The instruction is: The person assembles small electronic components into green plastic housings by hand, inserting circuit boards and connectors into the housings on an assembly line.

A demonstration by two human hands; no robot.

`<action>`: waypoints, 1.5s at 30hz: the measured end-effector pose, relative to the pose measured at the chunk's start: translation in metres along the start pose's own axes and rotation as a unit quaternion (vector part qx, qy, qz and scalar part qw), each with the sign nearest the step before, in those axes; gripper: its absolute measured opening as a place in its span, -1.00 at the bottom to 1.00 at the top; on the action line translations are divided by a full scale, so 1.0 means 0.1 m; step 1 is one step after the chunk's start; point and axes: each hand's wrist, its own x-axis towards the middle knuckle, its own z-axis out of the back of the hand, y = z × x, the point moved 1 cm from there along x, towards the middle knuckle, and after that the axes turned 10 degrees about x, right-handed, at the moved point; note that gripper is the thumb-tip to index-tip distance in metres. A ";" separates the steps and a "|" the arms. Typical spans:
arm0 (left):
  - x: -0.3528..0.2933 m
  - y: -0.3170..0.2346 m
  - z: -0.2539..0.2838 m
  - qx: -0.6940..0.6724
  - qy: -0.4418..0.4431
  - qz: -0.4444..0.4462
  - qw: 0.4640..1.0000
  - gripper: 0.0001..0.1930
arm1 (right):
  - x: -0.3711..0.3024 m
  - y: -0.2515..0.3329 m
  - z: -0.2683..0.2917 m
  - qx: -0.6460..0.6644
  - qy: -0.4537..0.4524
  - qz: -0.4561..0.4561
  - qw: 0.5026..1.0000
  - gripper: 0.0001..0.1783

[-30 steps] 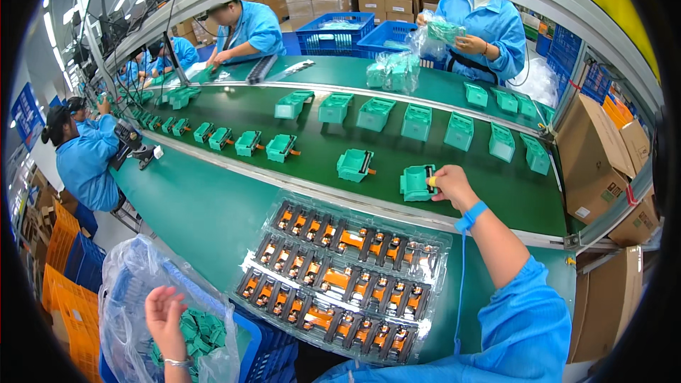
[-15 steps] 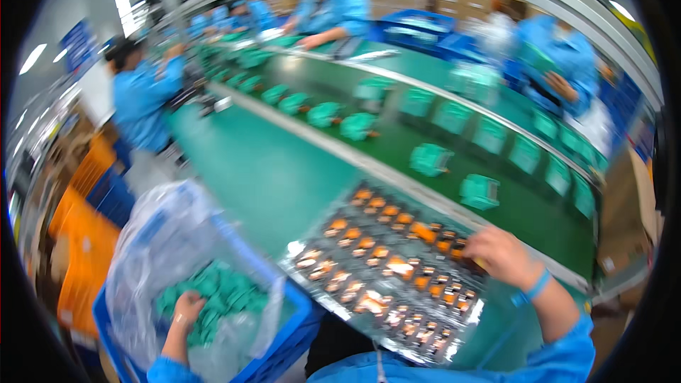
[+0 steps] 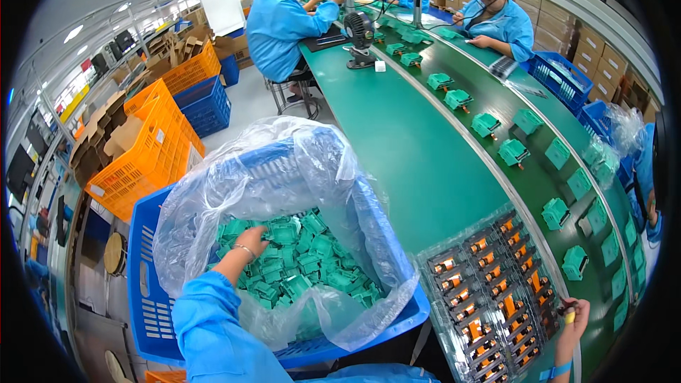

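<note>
My left hand (image 3: 250, 240) reaches among the green plastic housings (image 3: 294, 259) heaped in a bin. Its fingers are curled together, and their tips are partly hidden, so what they grip cannot be made out. A clear plastic bag (image 3: 213, 202) lines the blue crate (image 3: 145, 312) around the heap. At the lower right, my right hand (image 3: 576, 318) is closed beside the edge of a clear blister tray (image 3: 433, 266). It has a yellow cover on one finger and pinches something small and dark. Black-and-orange components (image 3: 486, 259) sit in rows in the tray.
A conveyor (image 3: 528, 181) carrying spaced green housings (image 3: 555, 213) runs beyond the green worktop (image 3: 404, 163). A small black fan (image 3: 360, 35) stands farther up. Orange crates (image 3: 145, 163) are stacked at left. Co-workers (image 3: 287, 25) sit along the line.
The view has swung left, bringing the crate toward the middle and the tray to the lower right. My left hand remains in the heap and my right hand at the tray's edge.
</note>
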 end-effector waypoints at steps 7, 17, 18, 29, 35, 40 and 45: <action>0.69 -0.20 -0.78 0.100 -0.151 -0.008 0.983 -0.62 | -0.06 -0.09 0.06 0.251 -0.161 -0.112 0.948 -0.83; 0.25 -0.28 -0.35 0.078 -0.212 -0.089 0.970 -0.88 | -0.26 0.04 -0.04 0.317 -0.186 -0.124 0.922 -0.75; 0.19 -0.17 -0.34 -0.025 -0.274 -0.092 0.957 -0.87 | -0.25 0.01 -0.04 0.313 -0.177 -0.112 0.927 -0.76; -1.17 -1.45 1.32 -0.732 -0.109 -0.200 0.642 -0.66 | -0.28 -0.05 -0.12 0.307 -0.172 -0.065 0.934 -0.84; -1.73 -2.33 1.54 -0.530 -0.129 -0.360 0.757 -0.58 | -0.28 -0.07 -0.13 0.311 -0.178 -0.057 0.932 -0.83; -1.97 -2.73 1.49 -0.529 -0.081 -0.497 0.683 -0.45 | -0.27 -0.03 -0.12 0.303 -0.165 -0.064 0.937 -0.84; -2.21 -2.95 1.66 -0.410 -0.094 -0.542 0.727 -0.45 | -0.27 -0.06 -0.11 0.308 -0.164 -0.069 0.935 -0.84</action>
